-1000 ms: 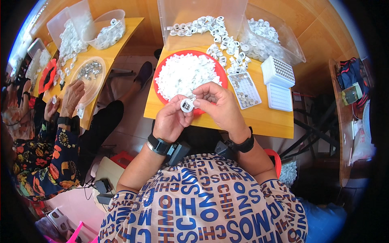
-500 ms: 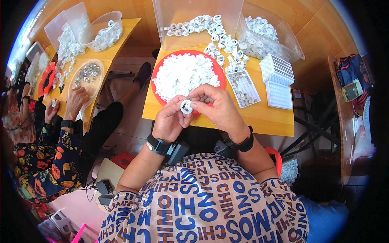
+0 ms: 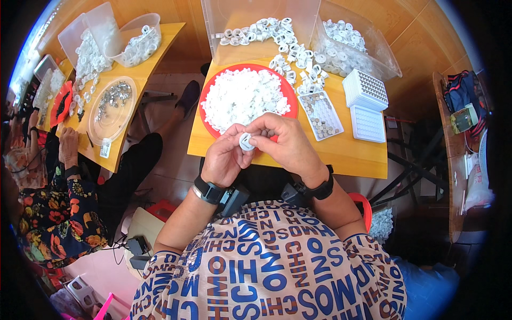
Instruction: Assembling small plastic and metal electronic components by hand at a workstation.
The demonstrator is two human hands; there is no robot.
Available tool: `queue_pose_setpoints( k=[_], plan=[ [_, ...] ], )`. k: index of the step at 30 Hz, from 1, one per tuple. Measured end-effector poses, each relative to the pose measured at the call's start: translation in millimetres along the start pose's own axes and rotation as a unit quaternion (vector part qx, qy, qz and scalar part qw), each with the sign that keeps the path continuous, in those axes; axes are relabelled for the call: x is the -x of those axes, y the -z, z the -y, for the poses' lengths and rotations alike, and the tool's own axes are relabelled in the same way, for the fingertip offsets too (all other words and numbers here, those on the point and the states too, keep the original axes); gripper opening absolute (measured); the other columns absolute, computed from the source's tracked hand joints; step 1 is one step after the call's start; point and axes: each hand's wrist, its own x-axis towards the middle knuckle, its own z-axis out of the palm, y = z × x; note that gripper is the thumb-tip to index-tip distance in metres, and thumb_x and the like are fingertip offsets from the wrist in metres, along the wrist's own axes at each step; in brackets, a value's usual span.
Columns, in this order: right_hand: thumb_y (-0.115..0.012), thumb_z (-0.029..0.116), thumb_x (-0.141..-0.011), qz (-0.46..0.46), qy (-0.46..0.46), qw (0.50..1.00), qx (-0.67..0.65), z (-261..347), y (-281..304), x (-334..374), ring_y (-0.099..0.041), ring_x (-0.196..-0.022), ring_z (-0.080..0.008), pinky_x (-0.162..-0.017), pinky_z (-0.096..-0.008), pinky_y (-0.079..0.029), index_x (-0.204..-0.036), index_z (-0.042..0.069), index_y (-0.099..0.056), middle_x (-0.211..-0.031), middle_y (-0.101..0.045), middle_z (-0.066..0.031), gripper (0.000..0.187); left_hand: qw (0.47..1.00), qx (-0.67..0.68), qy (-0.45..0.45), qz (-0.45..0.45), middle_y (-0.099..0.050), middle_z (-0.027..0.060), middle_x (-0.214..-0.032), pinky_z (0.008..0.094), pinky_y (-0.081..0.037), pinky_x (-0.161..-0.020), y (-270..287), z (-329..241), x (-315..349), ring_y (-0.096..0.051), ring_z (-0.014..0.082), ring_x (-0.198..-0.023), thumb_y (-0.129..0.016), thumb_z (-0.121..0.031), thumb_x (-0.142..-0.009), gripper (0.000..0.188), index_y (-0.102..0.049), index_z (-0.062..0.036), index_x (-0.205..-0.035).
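Observation:
A small round white plastic part [image 3: 246, 142] sits between my two hands, just over the front rim of a red basin. Its edge is pinched in the fingers of my left hand [image 3: 223, 158]. From the other side, my right hand [image 3: 288, 145] has its thumb and index finger pressed to the same part. Whether those right fingertips also hold a smaller piece is hidden. Beyond my hands, the red basin [image 3: 292, 104] is heaped with small white plastic pieces [image 3: 242, 96].
Right of the basin lies a white tray [image 3: 326, 117] of small round discs, beside stacked white trays [image 3: 365, 92]. Loose white ring-shaped parts [image 3: 298, 58] and a clear bin [image 3: 354, 50] stand behind. A co-worker's hand [image 3: 68, 145] is at the left table, near a round clear tray [image 3: 112, 125].
My hands stay nearly in place; the round part has turned slightly and shows a white bar across its middle. The co-worker's hand has drawn back from the round clear tray.

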Motion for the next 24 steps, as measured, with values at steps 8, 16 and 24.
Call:
queue_pose_setpoints(
  k=[8, 16, 24],
  plan=[
    [-0.065, 0.002, -0.084, 0.002, -0.008, 1.000, 0.003, 4, 0, 0, -0.063, -0.067, -0.0123, -0.062, -0.0259, -0.049, -0.092, -0.002, -0.064, -0.077, -0.066, -0.0095, 0.010, 1.000, -0.023, -0.012, -0.007, -0.061, 0.0054, -0.082, 0.0189, -0.041, -0.052, -2, 1, 1, -0.056, 0.0105, -0.062, -0.050, -0.021, -0.097, 0.017, -0.051, -0.0047, -0.103],
    [-0.064, 0.001, -0.083, -0.005, 0.002, 1.000, 0.022, -1, -3, 1, -0.063, -0.067, -0.0140, -0.061, -0.0264, -0.049, -0.091, -0.002, -0.063, -0.078, -0.065, -0.0099, 0.009, 0.999, -0.027, -0.025, -0.007, -0.061, 0.0049, -0.083, 0.0188, -0.041, -0.053, -1, 3, 2, -0.056, 0.0101, -0.062, -0.050, -0.020, -0.097, 0.016, -0.051, -0.0051, -0.103],
    [-0.063, -0.001, -0.083, -0.011, 0.028, 0.999, 0.034, 3, -7, 5, -0.064, -0.068, -0.0162, -0.062, -0.0279, -0.050, -0.086, -0.001, -0.062, -0.078, -0.063, -0.0094, 0.004, 0.995, -0.049, -0.058, -0.056, -0.058, 0.0025, -0.081, 0.0192, -0.040, -0.055, -12, 8, 6, -0.052, 0.0084, -0.064, -0.048, -0.020, -0.098, 0.012, -0.051, -0.0078, -0.099]
  ],
)
